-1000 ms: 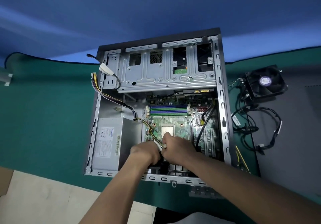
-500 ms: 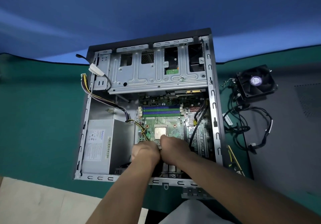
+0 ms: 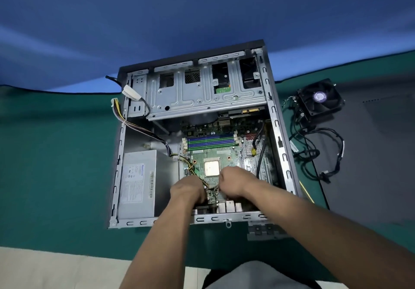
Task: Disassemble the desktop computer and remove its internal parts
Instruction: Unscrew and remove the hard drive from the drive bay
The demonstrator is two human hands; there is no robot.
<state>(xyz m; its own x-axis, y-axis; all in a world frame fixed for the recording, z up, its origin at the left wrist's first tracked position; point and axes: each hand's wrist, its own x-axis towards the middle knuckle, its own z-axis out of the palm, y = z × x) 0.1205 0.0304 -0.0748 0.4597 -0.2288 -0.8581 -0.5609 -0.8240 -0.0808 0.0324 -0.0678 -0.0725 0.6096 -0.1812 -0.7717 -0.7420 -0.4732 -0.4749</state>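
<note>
Case (image 3: 278, 131) lies open on green mat (image 3: 56, 165). Left hand (image 3: 187, 188) and right hand (image 3: 234, 182) curled low over motherboard (image 3: 215, 154) beside yellow-black wires (image 3: 190, 167); grip cannot be told

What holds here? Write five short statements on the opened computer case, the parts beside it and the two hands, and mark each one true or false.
1. The cooling fan lies outside the computer case, to its right. True.
2. The power supply has been lifted out onto the green mat. False: it sits inside the case, in the near left corner.
3. Both the left hand and the right hand are down inside the case, over the near edge of the motherboard. True.
4. The CPU is covered by a heatsink. False: its metal top is bare.
5. The left hand rests on the drive cage. False: the cage lies at the far end, untouched.
</note>
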